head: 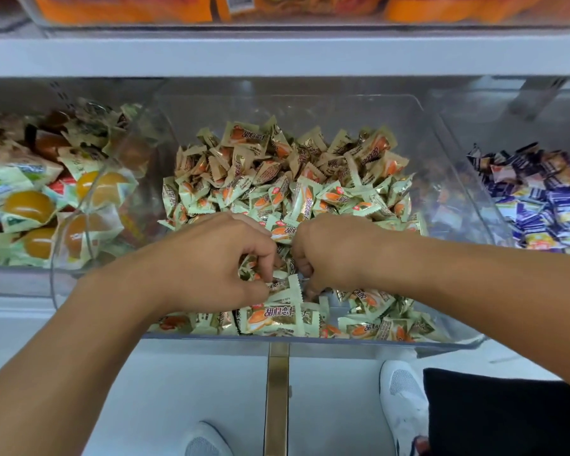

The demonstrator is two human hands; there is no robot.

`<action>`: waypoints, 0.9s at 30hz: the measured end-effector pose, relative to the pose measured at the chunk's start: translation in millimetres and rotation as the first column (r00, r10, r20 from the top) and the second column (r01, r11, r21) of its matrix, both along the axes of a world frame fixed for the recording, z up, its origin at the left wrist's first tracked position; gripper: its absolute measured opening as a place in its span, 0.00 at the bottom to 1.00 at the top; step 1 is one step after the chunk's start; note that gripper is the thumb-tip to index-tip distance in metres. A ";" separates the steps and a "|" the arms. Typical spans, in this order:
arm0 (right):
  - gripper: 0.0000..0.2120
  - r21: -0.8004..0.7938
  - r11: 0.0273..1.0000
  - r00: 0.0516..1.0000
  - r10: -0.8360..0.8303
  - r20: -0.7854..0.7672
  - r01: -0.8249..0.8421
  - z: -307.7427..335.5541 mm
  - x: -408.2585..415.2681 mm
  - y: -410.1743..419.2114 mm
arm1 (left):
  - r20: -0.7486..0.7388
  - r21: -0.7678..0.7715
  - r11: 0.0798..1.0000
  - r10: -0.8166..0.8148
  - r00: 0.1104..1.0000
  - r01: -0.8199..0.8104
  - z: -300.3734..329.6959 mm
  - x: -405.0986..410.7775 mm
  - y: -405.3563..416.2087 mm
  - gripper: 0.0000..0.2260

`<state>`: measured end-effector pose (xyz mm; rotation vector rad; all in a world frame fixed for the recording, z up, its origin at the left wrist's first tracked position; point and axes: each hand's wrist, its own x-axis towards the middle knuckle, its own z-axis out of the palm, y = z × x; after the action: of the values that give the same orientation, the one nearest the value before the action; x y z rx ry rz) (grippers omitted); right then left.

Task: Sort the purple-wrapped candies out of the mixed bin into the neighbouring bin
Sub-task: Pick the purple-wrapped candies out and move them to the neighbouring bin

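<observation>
Mixed bin (310,106) | left hand (218,258), right hand (336,255) curled, digging in pale wrappers | purple-wrapped candies (537,195) in right neighbour; none seen here, possibly buried | light, crinkly, slippery; pinch crimped end.

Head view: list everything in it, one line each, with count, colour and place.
middle bin: one, clear plastic, centre of the shelf
green-and-orange candies: many, pale green and tan wrappers with orange print, heaped in the middle bin
left bin: one, clear, left of the middle bin
jelly cups: several, orange and brown in pale wrappers, in the left bin
right bin: one, clear, right of the middle bin
purple-wrapped candies: many, purple, white and yellow, in the right bin
orange packs: several, on the shelf above
gold strip: one, on the white floor
shoes: two, white, bottom
left hand: fingers curled into the green-and-orange candies
right hand: likewise, beside it
</observation>
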<state>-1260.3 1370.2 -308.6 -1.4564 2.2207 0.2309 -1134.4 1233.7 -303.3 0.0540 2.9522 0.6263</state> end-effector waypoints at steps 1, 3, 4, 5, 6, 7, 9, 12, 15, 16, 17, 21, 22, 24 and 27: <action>0.17 -0.004 1.000 1.000 0.002 -0.025 -0.002 0.1 0.3 0.0 | 0.011 -0.002 1.000 0.003 1.000 -0.003 -0.3 0.2 -0.3 0.03; 0.19 -0.007 1.000 0.998 0.026 -0.064 -0.026 0.6 -1.5 1.1 | 0.025 -0.001 1.000 0.012 1.000 -0.012 -0.7 0.2 -0.9 0.02; 0.17 -0.011 0.999 0.997 0.037 -0.063 -0.038 2.7 -4.2 3.0 | 0.026 0.000 1.000 0.016 1.000 -0.016 -0.9 0.4 -1.2 0.02; 0.15 -0.021 0.999 0.999 0.036 -0.037 -0.037 6.6 -6.9 6.1 | 0.027 -0.001 1.000 0.019 0.999 -0.019 -0.6 0.9 -1.2 0.02; 0.14 -0.037 0.999 0.999 0.032 0.016 -0.032 12.1 -10.2 11.0 | 0.025 -0.006 1.000 0.020 0.999 -0.019 -1.1 1.2 -0.8 0.02; 0.13 -0.071 0.997 0.996 0.031 0.080 -0.025 20.0 -13.7 16.7 | 0.025 -0.013 1.000 0.019 1.000 -0.019 -1.4 1.2 -0.6 0.02; 0.11 -0.204 0.978 0.977 0.003 0.214 0.042 40.5 -20.0 30.6 | 0.015 -0.014 1.000 0.017 1.000 -0.016 -2.9 0.1 -0.3 0.04; 0.11 -0.351 0.885 0.862 -0.101 0.496 0.305 71.8 -26.6 56.4 | -0.080 0.143 0.984 0.122 0.989 -0.110 5.6 -2.1 7.7 0.16; 0.10 -0.268 0.818 0.613 -0.125 0.780 0.509 85.8 -31.3 75.2 | -0.282 0.453 0.879 0.298 0.912 -0.147 19.2 -13.7 31.9 0.20; 0.10 -0.231 0.797 0.519 -0.119 0.846 0.558 87.1 -32.1 78.4 | -0.328 0.530 0.839 0.339 0.882 -0.125 22.7 -19.4 43.4 0.17; 0.10 -0.194 0.765 0.430 -0.119 0.895 0.614 87.8 -33.0 81.0 | -0.363 0.590 0.801 0.378 0.852 -0.104 25.3 -25.1 55.8 0.12; 0.09 -0.136 0.606 0.264 -0.126 0.956 0.783 90.9 -40.0 103.1 | -0.428 0.694 0.713 0.521 0.739 -0.101 24.4 -48.6 97.2 0.02; 0.09 -0.161 0.596 0.291 -0.128 0.948 0.787 91.4 -40.6 111.9 | -0.448 0.674 0.732 0.506 0.737 -0.093 24.5 -53.6 105.7 0.03; 0.11 -0.185 0.558 0.314 -0.143 0.939 0.809 93.3 -43.6 133.8 | -0.473 0.594 0.802 0.417 0.776 -0.069 25.0 -60.8 117.1 0.03; 0.08 -0.278 0.402 0.406 -0.279 0.871 0.872 93.3 -57.9 174.4 | -0.447 0.388 0.919 0.249 0.859 -0.064 20.4 -61.2 115.4 0.01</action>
<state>-1318.1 1544.6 -215.4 -0.5410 1.9764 -1.4378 -1195.6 1349.1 -282.9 -0.0008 3.2880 1.3666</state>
